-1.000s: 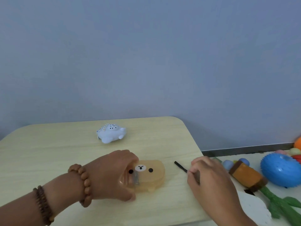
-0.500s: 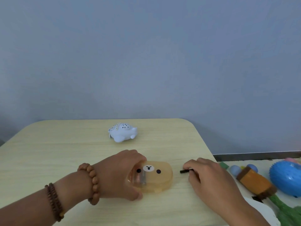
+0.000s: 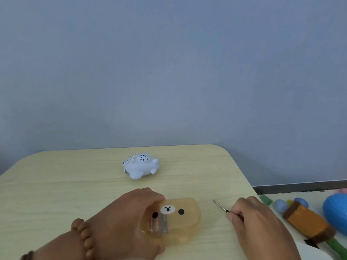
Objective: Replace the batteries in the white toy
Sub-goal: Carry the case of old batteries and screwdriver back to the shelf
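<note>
The white toy [image 3: 141,168], a small plane-like figure with a dotted top, stands alone on the pale wooden table [image 3: 56,184], beyond both hands. My left hand [image 3: 127,220] grips the left end of a translucent amber box with a bear face [image 3: 178,216]; batteries show through its wall near my fingers. My right hand [image 3: 257,224] rests on the table to the right of the box, pinching a thin screwdriver [image 3: 220,205] whose metal tip points up and left.
Off the table's right edge, lower down, lie toys: an orange and brown plush [image 3: 308,222] with a green stem, a blue spiky ball [image 3: 336,209], small balls [image 3: 280,205]. A grey-blue wall [image 3: 169,72] stands behind the table.
The view has shifted, so everything sits further right in frame. My right hand has turned the screwdriver so its tip now points up-left. My left hand stays on the box.
</note>
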A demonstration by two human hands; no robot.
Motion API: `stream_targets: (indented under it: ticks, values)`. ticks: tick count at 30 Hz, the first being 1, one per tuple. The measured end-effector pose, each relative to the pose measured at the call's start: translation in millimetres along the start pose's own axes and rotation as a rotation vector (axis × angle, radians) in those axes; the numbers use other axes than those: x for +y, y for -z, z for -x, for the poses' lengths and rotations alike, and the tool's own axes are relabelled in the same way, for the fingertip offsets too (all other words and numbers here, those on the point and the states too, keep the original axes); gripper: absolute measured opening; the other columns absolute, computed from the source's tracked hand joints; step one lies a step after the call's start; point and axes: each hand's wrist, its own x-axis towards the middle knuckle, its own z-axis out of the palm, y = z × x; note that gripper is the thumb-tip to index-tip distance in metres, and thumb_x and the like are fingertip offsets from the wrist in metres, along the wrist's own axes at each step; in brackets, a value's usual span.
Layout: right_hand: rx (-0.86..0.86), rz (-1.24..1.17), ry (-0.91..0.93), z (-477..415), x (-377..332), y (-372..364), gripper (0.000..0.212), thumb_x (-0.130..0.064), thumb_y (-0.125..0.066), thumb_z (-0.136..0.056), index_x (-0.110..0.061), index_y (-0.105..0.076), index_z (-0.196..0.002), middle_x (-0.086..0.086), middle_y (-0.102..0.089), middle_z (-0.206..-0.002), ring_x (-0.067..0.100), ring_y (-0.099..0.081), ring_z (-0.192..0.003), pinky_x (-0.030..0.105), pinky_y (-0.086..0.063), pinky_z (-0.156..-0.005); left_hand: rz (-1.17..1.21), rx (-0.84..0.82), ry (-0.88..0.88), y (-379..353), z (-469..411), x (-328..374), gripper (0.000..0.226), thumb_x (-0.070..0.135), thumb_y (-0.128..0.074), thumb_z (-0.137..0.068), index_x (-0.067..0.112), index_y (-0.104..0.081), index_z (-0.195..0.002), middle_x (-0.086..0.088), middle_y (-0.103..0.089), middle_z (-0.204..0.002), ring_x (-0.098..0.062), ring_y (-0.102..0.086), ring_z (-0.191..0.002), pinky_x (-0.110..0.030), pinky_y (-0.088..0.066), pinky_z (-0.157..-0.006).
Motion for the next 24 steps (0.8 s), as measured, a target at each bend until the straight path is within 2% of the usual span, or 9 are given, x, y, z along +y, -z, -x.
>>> stream_targets:
  ticks: [2, 4, 7, 9, 12, 17, 20, 22, 24]
  values:
    - [0.018, 0.065, -0.006, -10.5, -11.1, 0.5, 0.021, -0.049, -0.042, -0.101, -0.032, -0.048, -0.091, -0.009, -0.048, -0.104, 0.009, -0.048, -0.103, 0.026, -0.050, -0.077, 0.036, 0.005, 0.001, 16.9, -1.4, -3.5, 0.040, 0.053, -0.075, -0.061, 0.033, -0.055, -0.090, 0.016, -0.057, -0.096, -0.003, -0.057, -0.088, -0.018, -0.047, -0.075]
    - [0.057, -0.012, -0.004, -31.0, -28.8, 7.7, 0.020, -0.048, -0.044, -0.100, -0.031, -0.049, -0.092, -0.010, -0.058, -0.095, 0.010, -0.057, -0.093, 0.032, -0.051, -0.074, 0.061, 0.042, -0.020, 42.6, -6.2, -12.6, 0.046, 0.054, -0.078, -0.061, 0.029, -0.059, -0.094, 0.015, -0.058, -0.096, -0.007, -0.058, -0.087, -0.020, -0.047, -0.076]
    - [0.154, -0.382, 0.060, -68.3, -68.3, 47.3, 0.019, -0.033, -0.066, -0.093, -0.029, -0.057, -0.077, -0.006, -0.069, -0.066, 0.011, -0.063, -0.063, 0.028, -0.052, -0.061, -0.016, 0.103, -0.034, 100.0, -17.1, -29.1, 0.056, 0.063, -0.073, -0.059, 0.037, -0.057, -0.107, 0.017, -0.057, -0.099, -0.005, -0.057, -0.093, -0.021, -0.047, -0.080]
    - [0.189, -0.624, 0.039, -85.9, -103.3, 100.3, 0.016, -0.024, -0.076, -0.085, -0.025, -0.067, -0.071, -0.007, -0.072, -0.066, 0.012, -0.066, -0.061, 0.026, -0.053, -0.062, -0.029, 0.104, -0.036, 155.9, -24.2, -36.2, 0.057, 0.064, -0.072, -0.058, 0.041, -0.057, -0.107, 0.017, -0.058, -0.099, -0.006, -0.058, -0.094, -0.026, -0.049, -0.080]
    - [0.202, -0.837, 0.065, -106.3, -166.4, 194.7, 0.010, -0.015, -0.080, -0.080, -0.018, -0.072, -0.075, 0.002, -0.076, -0.068, 0.018, -0.070, -0.061, 0.038, -0.057, -0.066, -0.039, 0.087, -0.037, 259.1, -23.9, -39.4, 0.061, 0.068, -0.071, -0.056, 0.045, -0.055, -0.110, 0.018, -0.059, -0.101, -0.005, -0.060, -0.096, -0.031, -0.051, -0.084]
    - [0.209, -0.938, 0.125, -151.6, -277.7, 328.8, 0.009, -0.012, -0.083, -0.077, -0.014, -0.075, -0.074, 0.003, -0.078, -0.070, 0.012, -0.069, -0.059, 0.032, -0.055, -0.067, -0.117, 0.145, 0.022, 435.8, 8.4, -39.6, 0.081, 0.079, -0.075, -0.050, 0.063, -0.043, -0.123, 0.032, -0.056, -0.111, 0.002, -0.058, -0.103, -0.028, -0.051, -0.092]
    - [0.145, -0.937, 0.222, -172.3, -337.6, 404.9, 0.013, -0.013, -0.082, -0.081, -0.025, -0.077, -0.086, -0.008, -0.077, -0.076, 0.006, -0.069, -0.063, 0.020, -0.056, -0.066, -0.120, 0.213, 0.090, 540.3, 37.8, -34.6, 0.083, 0.083, -0.073, -0.048, 0.068, -0.040, -0.124, 0.035, -0.054, -0.115, 0.003, -0.057, -0.106, -0.028, -0.049, -0.093]
    - [0.099, -0.880, 0.296, -185.1, -372.4, 454.2, 0.015, -0.017, -0.078, -0.086, -0.030, -0.078, -0.092, -0.019, -0.074, -0.073, 0.000, -0.066, -0.060, 0.010, -0.049, -0.061, -0.159, 0.242, 0.143, 599.9, 52.6, -30.9, 0.087, 0.089, -0.069, -0.048, 0.068, -0.039, -0.126, 0.033, -0.055, -0.116, 0.003, -0.059, -0.105, -0.030, -0.051, -0.091]
    - [0.102, -0.824, 0.342, -194.9, -398.4, 504.8, 0.012, -0.021, -0.075, -0.088, -0.032, -0.078, -0.090, -0.023, -0.071, -0.067, 0.000, -0.064, -0.059, 0.009, -0.046, -0.057, -0.223, 0.251, 0.200, 657.3, 61.0, -22.0, 0.092, 0.094, -0.065, -0.045, 0.068, -0.036, -0.129, 0.032, -0.056, -0.118, 0.001, -0.061, -0.105, -0.032, -0.053, -0.089]
